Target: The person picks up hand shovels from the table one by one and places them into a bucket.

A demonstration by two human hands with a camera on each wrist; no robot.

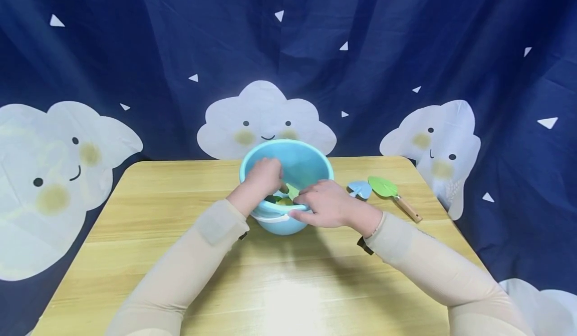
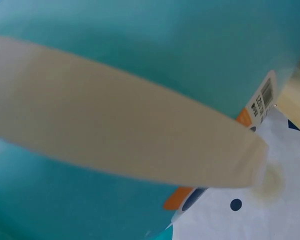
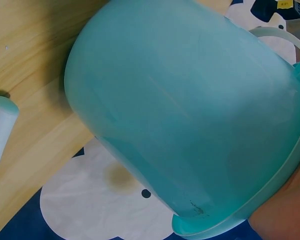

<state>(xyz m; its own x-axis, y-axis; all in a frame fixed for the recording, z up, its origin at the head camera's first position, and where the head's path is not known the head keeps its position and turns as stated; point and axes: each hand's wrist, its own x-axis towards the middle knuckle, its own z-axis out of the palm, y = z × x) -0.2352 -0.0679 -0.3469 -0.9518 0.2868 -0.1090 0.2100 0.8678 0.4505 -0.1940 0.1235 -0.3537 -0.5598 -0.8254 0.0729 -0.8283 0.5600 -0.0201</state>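
A light-blue bucket stands on the wooden table, its mouth facing up toward me. My left hand reaches down over the rim into it; the fingertips are mostly hidden inside, and I cannot tell whether they hold anything. At the near right rim, my right hand grips the bucket, fingers over the edge and thumb outside. Green and yellow things lie inside, partly covered by the hands. The bucket's pale handle hangs across its outer wall in the left wrist view, close to a barcode label.
Right of the bucket lie a green leaf-shaped hand trowel with a wooden handle and a light-blue spade head. Behind the table hangs a dark-blue curtain printed with clouds.
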